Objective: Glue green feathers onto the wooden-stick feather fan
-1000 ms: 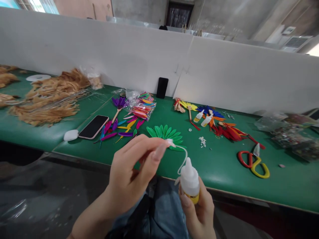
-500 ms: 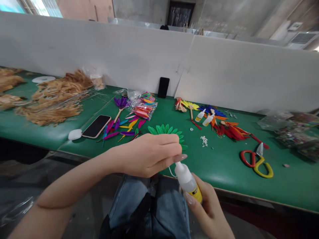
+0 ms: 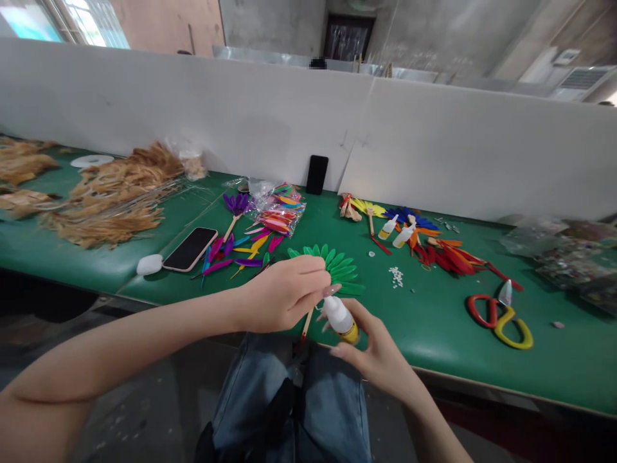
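My right hand (image 3: 373, 344) is wrapped round a small white glue bottle (image 3: 340, 318) with a yellow label, its narrow tip tilted up and to the left. The fingers of my left hand (image 3: 296, 289) are pinched together at that tip; what they hold, if anything, is hidden. Behind both hands, a fan of green feathers (image 3: 344, 267) lies on the table, partly covered by my left hand. Its thin wooden stick (image 3: 308, 321) with a red end points toward my lap.
Loose coloured feathers (image 3: 241, 257) and a phone (image 3: 191, 249) lie left on the green table (image 3: 434, 328). Tan fibre bundles (image 3: 120, 193) are farther left. To the right are scissors (image 3: 501, 315), white beads (image 3: 396, 277), two more glue bottles (image 3: 388, 227) and red feathers (image 3: 453, 257).
Both hands and the glue bottle have moved left and slightly up, with the tip still at my left fingers. More of the green feathers and the wooden stick now show.
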Motion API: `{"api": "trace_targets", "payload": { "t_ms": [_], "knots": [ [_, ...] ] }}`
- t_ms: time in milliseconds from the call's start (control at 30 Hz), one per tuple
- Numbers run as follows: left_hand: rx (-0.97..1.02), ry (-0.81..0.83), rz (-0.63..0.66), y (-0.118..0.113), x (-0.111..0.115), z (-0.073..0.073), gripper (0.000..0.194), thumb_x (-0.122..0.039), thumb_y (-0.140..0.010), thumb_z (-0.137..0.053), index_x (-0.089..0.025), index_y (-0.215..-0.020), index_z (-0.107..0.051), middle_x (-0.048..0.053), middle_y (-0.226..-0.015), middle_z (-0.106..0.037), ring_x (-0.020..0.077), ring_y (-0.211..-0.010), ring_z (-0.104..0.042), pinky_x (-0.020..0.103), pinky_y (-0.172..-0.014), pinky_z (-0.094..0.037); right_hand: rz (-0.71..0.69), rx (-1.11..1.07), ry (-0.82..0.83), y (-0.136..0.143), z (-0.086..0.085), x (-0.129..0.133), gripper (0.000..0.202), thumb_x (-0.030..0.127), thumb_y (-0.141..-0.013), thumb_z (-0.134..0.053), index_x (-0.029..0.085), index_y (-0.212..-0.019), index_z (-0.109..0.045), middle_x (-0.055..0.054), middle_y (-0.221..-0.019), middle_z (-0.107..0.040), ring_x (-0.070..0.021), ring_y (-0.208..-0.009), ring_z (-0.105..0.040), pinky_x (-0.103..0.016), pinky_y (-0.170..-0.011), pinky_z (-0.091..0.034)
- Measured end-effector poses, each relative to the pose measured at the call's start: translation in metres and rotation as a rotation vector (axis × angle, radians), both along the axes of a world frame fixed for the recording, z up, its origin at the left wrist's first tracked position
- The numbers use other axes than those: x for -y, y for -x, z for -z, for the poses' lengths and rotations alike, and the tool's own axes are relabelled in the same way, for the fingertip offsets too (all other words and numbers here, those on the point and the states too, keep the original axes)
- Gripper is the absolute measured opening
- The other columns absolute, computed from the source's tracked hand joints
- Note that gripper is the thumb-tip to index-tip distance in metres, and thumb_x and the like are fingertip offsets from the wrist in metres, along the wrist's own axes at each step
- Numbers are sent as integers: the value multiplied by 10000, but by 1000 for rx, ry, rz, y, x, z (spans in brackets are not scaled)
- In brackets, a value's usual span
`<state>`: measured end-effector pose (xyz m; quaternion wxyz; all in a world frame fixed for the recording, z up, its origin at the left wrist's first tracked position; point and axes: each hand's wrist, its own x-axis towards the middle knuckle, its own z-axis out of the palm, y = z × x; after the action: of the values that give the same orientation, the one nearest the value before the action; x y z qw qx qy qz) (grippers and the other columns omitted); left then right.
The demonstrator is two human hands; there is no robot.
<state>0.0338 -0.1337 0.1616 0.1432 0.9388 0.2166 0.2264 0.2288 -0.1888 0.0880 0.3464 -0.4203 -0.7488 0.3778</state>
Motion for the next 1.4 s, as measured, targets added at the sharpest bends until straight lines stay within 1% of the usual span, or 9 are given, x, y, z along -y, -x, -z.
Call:
{"api": "trace_targets", "payload": {
  "t_ms": [67, 133, 200, 367, 500, 700, 1100, 1233, 1400],
  "knots": [
    [-6, -90, 84, 0, 0, -4, 220, -113, -881, -353, -171, -683, -429, 4, -683, -414, 140, -653, -372, 266, -607, -333, -249, -208, 227, 4, -4, -5, 536, 651, -805, -424, 174, -1044, -477, -27, -753, -604, -140, -591, -578, -248, -539, -471],
    [-16, -111, 111, 1, 1, -9, 224, -102, -869, -356, -175, -667, -422, 1, -668, -408, 142, -649, -365, 270, -613, -333, -339, -249, 314, 7, -7, -8, 483, 622, -851, -364, 171, -978, -483, 22, -622, -547, -101, -456, -507, -209, -444, -419],
    [-23, -45, 66, 2, 1, -10, 245, -112, -884, -347, -178, -655, -404, -6, -666, -398, 133, -641, -367, 261, -604, -330, -191, -105, 161, 10, -9, -9, 376, 531, -880, -412, 169, -906, -506, 34, -580, -525, -93, -445, -486, -196, -434, -376],
    [38, 259, -180, 1, 0, 2, 304, -213, -933, -326, -183, -630, -335, -29, -662, -380, 104, -614, -377, 242, -586, -318, 377, 394, -589, 16, -3, -8, 310, 412, -887, -483, 125, -967, -568, -34, -677, -625, -137, -522, -560, -229, -470, -347],
    [84, 534, -325, -3, -3, 7, 328, -293, -923, -343, -182, -614, -340, -46, -606, -356, 96, -565, -349, 243, -534, -284, 522, 572, -759, 17, -4, -6, 348, 437, -902, -445, 127, -947, -596, -33, -649, -629, -152, -512, -579, -242, -472, -353],
    [57, 737, -232, -1, 0, -10, 358, -371, -929, -314, -180, -639, -398, -55, -580, -352, 89, -524, -346, 230, -506, -293, 364, 420, -540, 9, -20, 3, 368, 483, -890, -437, 149, -939, -584, -27, -658, -641, -122, -484, -561, -205, -442, -368],
    [-155, 204, 29, 5, 7, -20, 238, -245, -937, -298, -179, -759, -441, -2, -735, -450, 117, -628, -410, 239, -574, -334, 90, 130, -23, 3, -31, 13, 253, 418, -872, -490, 182, -784, -520, 51, -560, -475, -81, -484, -402, -186, -441, -284],
    [-99, 118, 124, 4, 4, -16, 235, -160, -891, -336, -189, -659, -360, -10, -687, -407, 119, -619, -367, 249, -572, -315, 30, 152, -26, 3, -31, 12, 276, 429, -877, -480, 185, -747, -492, 56, -549, -448, -77, -468, -384, -183, -432, -282],
    [66, 464, -46, -7, 4, -6, 310, -221, -898, -323, -196, -596, -258, -56, -570, -289, 89, -519, -283, 233, -497, -268, 235, 378, -374, 5, -23, 7, 298, 432, -907, -401, 176, -830, -534, 29, -526, -536, -95, -400, -458, -194, -401, -282]
  ]
}}
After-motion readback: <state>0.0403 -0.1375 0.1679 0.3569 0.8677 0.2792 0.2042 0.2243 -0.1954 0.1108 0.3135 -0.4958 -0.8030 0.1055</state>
